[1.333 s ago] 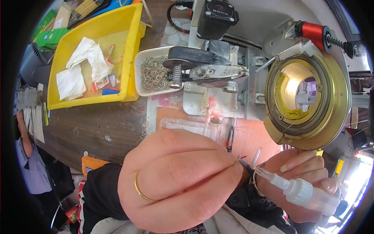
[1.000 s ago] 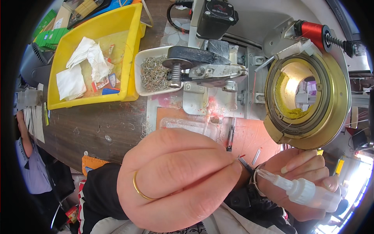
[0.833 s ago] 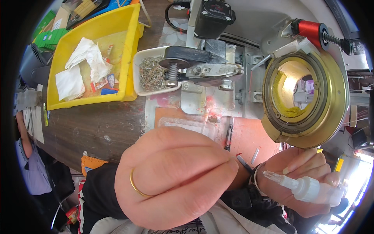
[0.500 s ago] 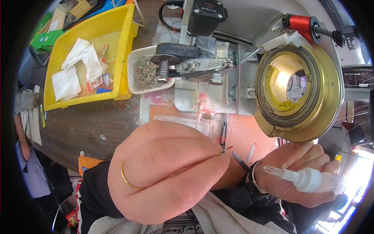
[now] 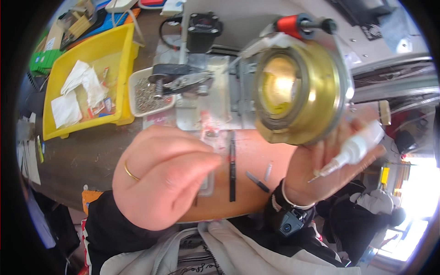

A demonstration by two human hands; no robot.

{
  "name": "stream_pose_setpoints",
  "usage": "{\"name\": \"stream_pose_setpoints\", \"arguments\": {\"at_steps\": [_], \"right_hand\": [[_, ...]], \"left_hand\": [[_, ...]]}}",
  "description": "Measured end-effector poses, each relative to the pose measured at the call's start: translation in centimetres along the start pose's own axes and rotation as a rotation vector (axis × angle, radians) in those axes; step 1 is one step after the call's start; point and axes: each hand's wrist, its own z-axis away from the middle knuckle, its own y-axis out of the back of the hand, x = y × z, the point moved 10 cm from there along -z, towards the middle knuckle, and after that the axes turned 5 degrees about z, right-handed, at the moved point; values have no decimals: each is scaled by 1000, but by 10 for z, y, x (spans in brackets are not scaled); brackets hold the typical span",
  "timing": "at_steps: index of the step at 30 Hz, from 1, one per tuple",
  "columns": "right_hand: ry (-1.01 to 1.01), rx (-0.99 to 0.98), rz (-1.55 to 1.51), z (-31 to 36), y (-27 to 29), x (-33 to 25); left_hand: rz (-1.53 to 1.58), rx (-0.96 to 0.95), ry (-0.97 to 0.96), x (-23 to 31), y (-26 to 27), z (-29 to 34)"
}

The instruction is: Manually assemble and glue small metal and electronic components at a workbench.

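Note:
My left hand [image 5: 158,176], with a gold ring on one finger, is held over the bench with thumb and fingertips pinched together. Whatever sits between those tips is too small and blurred to make out. My right hand [image 5: 307,178] grips a small white squeeze bottle [image 5: 354,150], whose thin needle tip slants down to the left. Motion smears the fingers around it. Just above the right hand stands a thick brass-coloured ring [image 5: 323,91] on a machine, its bore lit and yellowish inside.
A yellow tray [image 5: 126,87] holding white cloths stands at left. Beside it, a white dish [image 5: 134,98] contains many small metal pieces, close to the machine's arm [image 5: 172,69]. A black pen-like tool [image 5: 232,169] and a small blade [image 5: 257,182] lie on the orange-brown mat [image 5: 250,151].
The view has shifted, so machine and tray appear further left. My left hand has drawn back from my right. The bottle has tilted, its needle now pointing lower.

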Motion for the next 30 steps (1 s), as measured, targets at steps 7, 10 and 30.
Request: {"name": "stream_pose_setpoints", "arguments": {"at_steps": [7,10,30], "right_hand": [[-242,31,-156,-3,3,3],[-239,-65,-345,-2,-5,-1],[37,-307,506,21,-28,-62]], "left_hand": [[-52,52,-26,7,-3,-6],[-58,95,-33,8,-2,-5],[-35,103,-36,8,2,1]]}}
